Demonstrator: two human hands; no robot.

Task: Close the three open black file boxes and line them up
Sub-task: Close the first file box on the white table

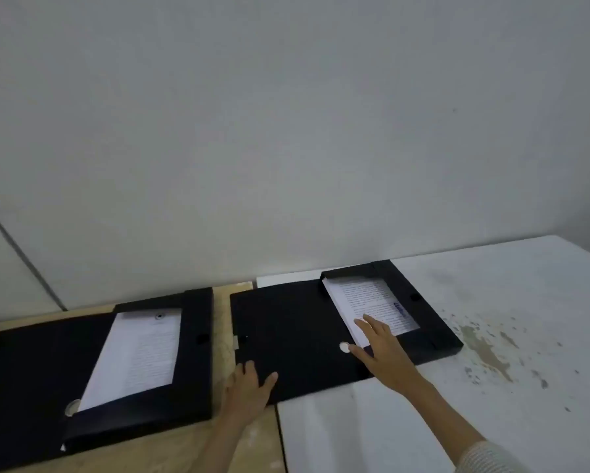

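Two open black file boxes lie flat on the tables. The right file box (pixel 433 322) holds printed sheets (pixel 372 305), and its lid flap (pixel 286 322) is spread out to the left. My left hand (pixel 249 387) rests on that flap's near left corner, thumb on top and fingers at the edge. My right hand (pixel 379 346) lies flat with spread fingers across the sheets and the box's near side. The left file box (pixel 194 353) also lies open with white sheets (pixel 140 356) inside and its flap (pixel 41 370) stretched left. A third box is not in view.
The left box sits on a tan wooden table (pixel 184 445), the right box mostly on a white table (pixel 491 387) with stains on its right part. A plain grey wall (pixel 286 131) stands directly behind both tables.
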